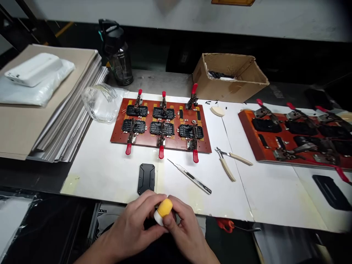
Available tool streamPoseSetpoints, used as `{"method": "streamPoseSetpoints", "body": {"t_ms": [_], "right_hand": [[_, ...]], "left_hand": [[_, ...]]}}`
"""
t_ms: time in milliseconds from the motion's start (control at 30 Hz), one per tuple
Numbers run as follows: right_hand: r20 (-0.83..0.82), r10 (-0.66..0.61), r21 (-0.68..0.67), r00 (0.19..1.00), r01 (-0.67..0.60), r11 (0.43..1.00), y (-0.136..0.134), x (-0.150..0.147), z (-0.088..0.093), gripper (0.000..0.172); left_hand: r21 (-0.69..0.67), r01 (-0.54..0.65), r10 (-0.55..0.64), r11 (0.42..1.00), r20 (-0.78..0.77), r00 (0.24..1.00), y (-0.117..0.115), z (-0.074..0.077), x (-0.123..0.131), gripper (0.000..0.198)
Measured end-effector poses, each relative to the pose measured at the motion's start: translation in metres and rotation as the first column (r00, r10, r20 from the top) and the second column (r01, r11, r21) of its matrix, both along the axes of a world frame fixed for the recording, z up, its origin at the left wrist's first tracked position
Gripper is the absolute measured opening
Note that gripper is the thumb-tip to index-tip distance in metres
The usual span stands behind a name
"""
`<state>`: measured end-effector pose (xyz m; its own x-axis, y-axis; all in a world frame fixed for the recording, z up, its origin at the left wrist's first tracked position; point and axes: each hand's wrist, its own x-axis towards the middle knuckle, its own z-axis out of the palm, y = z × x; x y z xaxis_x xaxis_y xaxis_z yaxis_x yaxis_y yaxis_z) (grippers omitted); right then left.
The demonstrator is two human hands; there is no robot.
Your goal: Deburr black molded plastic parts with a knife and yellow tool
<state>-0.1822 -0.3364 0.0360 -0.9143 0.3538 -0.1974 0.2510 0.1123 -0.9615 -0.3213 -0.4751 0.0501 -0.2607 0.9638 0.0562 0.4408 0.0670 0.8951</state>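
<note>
Both my hands meet at the near table edge around a small white bottle with a yellow cap [163, 210]. My left hand [136, 224] wraps the bottle's body with curled fingers. My right hand [184, 227] pinches the yellow cap. Just beyond them a black plastic plate [146, 178] lies flat on the white sheet [110, 172]. Farther back sits a red-brown fixture board [162, 124] carrying several black parts under red-handled toggle clamps.
A slim craft knife [190, 177] and cream-handled cutters [230, 161] lie right of the plate. A second clamp board [297, 137] is at the right, a cardboard box [229, 76] behind, a dark bottle [117, 51] and stacked boards [41, 106] at the left.
</note>
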Motion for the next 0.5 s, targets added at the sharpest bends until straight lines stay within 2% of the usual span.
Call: {"method": "streamPoseSetpoints", "body": {"t_ms": [67, 133, 200, 233, 267, 300, 367, 400, 433, 500], "right_hand": [[0.011, 0.027, -0.021, 1.000, -0.027, 0.999, -0.001, 0.007, 0.005, 0.047], [0.054, 0.092, -0.018, 0.994, -0.092, 0.996, -0.001, 0.018, 0.009, 0.045], [0.144, 0.164, -0.015, 0.976, -0.164, 0.986, 0.000, 0.033, 0.009, 0.042], [0.180, 0.194, -0.018, 0.964, -0.194, 0.981, 0.000, 0.043, 0.005, 0.041], [0.200, 0.200, -0.017, 0.959, -0.201, 0.979, 0.000, 0.054, -0.001, 0.041], [0.207, 0.167, -0.008, 0.964, -0.169, 0.986, 0.000, 0.066, -0.009, 0.043], [0.199, -0.056, 0.046, 0.978, 0.047, 0.998, 0.002, 0.093, -0.033, 0.050], [0.195, -0.230, 0.086, 0.953, 0.217, 0.972, 0.004, 0.107, -0.046, 0.054], [0.200, -0.421, 0.135, 0.885, 0.400, 0.906, 0.006, 0.120, -0.060, 0.056], [0.213, -0.726, 0.257, 0.653, 0.680, 0.687, 0.012, 0.143, -0.084, 0.055]], "left_hand": [[-0.026, -0.006, 0.005, 1.000, -0.042, 0.999, -0.002, 0.003, 0.001, 0.058], [-0.036, -0.067, 0.060, 0.997, -0.177, 0.982, -0.009, 0.003, -0.016, 0.055], [-0.060, -0.274, 0.239, 0.960, -0.334, 0.912, -0.018, 0.004, -0.051, 0.047], [-0.086, -0.411, 0.345, 0.907, -0.407, 0.846, -0.021, 0.006, -0.073, 0.043], [-0.132, -0.568, 0.443, 0.812, -0.494, 0.748, -0.024, 0.007, -0.097, 0.043], [-0.182, -0.683, 0.474, 0.707, -0.595, 0.649, -0.024, 0.009, -0.120, 0.047], [-0.198, -0.786, 0.398, 0.586, -0.774, 0.492, -0.020, 0.012, -0.161, 0.055], [-0.183, -0.812, 0.359, 0.554, -0.827, 0.432, -0.016, 0.013, -0.177, 0.058], [-0.169, -0.824, 0.334, 0.542, -0.856, 0.395, -0.010, 0.013, -0.188, 0.061], [-0.157, -0.822, 0.305, 0.547, -0.877, 0.371, 0.001, 0.012, -0.201, 0.064]]}}
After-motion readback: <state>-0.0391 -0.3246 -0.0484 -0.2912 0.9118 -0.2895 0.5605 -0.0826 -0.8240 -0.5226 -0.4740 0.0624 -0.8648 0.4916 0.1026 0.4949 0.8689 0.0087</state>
